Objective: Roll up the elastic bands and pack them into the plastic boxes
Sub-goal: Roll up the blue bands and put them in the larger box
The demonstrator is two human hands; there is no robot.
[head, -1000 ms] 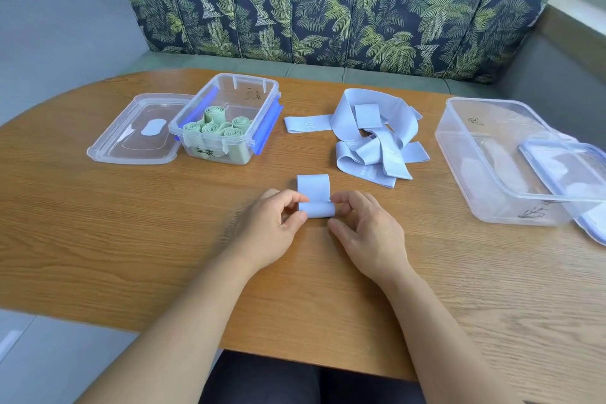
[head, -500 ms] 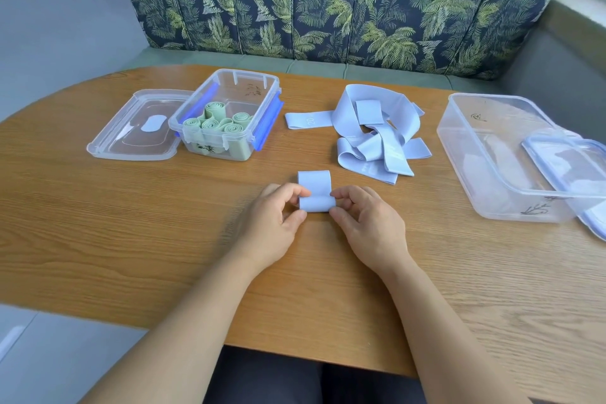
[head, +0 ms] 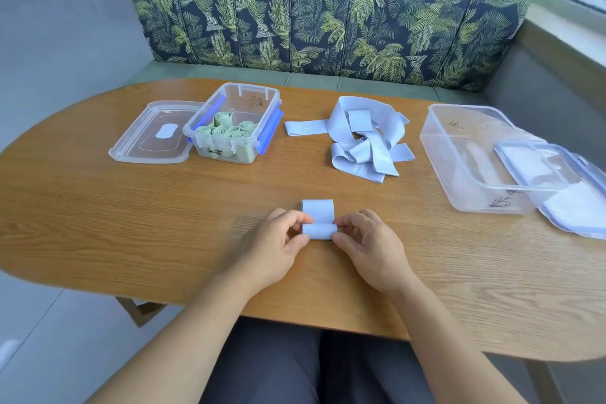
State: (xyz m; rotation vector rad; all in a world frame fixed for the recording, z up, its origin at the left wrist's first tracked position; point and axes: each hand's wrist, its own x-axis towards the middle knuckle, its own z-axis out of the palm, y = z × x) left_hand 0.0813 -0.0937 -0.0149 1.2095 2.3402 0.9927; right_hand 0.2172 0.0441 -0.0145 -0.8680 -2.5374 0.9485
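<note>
Head view, single moment. Wooden bench [head: 131, 213], oval, person seated at the near edge.

Left hand [head: 275, 244] and right hand [head: 369, 246] are close together at bench centre, each pinching one end of a partly rolled pale blue band [head: 317, 218]. Thumb and fingers of both hands are curled onto the roll's ends. The roll lies on the bench between the hands; a short unrolled tail lies flat just beyond it, away from the person.

Loose pile of blue bands [head: 364, 141] sits farther back, right of centre, tangled and unrolled; one strip marked "20" sticks out to the left. The pile is well apart from the hands.

Small plastic box [head: 259, 98], clear with blue clips, stands back left. It is open and holds several green rolls [head: 226, 131], packed upright on end at its near side. Its small lid [head: 134, 147] lies flat on the bench, touching the box's left side.

Large plastic box [head: 459, 174], clear, stands at the right, open. Contents: cannot tell through the glare. Its large lid [head: 564, 187] leans over the box's right rim, tilted.

Behind the bench: sofa [head: 328, 16] with leaf-print back cushions.
</note>
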